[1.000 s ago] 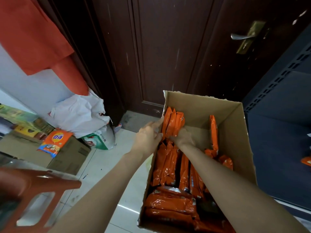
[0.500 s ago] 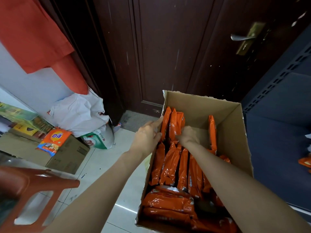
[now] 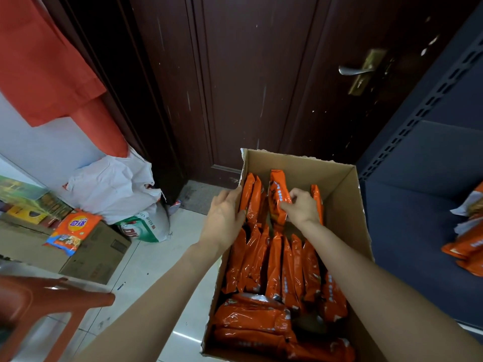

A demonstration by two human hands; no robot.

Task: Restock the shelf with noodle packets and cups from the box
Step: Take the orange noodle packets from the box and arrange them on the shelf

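Head view: picking step was under way. Right hand [image 3: 300, 209] pinched one orange noodle packet [image 3: 279, 197] at the far end of the cardboard box [image 3: 347, 205], its top standing above the neighbours. Left hand [image 3: 224, 218] lay flat w/ fingers straight against the upright packets [image 3: 252, 197] by the box's left wall, prob. steadying them. Box sat on the floor in front of a dark door [image 3: 261, 87], more packets on edge and flat at the near end; no cups seen.

Next move, I'd judge: lift packet clear, swing right to the dark shelf [image 3: 418, 218], where a few packets [image 3: 467, 246] lay at frame edge. Box's right wall stood between. Red stool [image 3: 44, 301], closed carton [image 3: 91, 254] & white bags [image 3: 112, 186] were off left, well apart.
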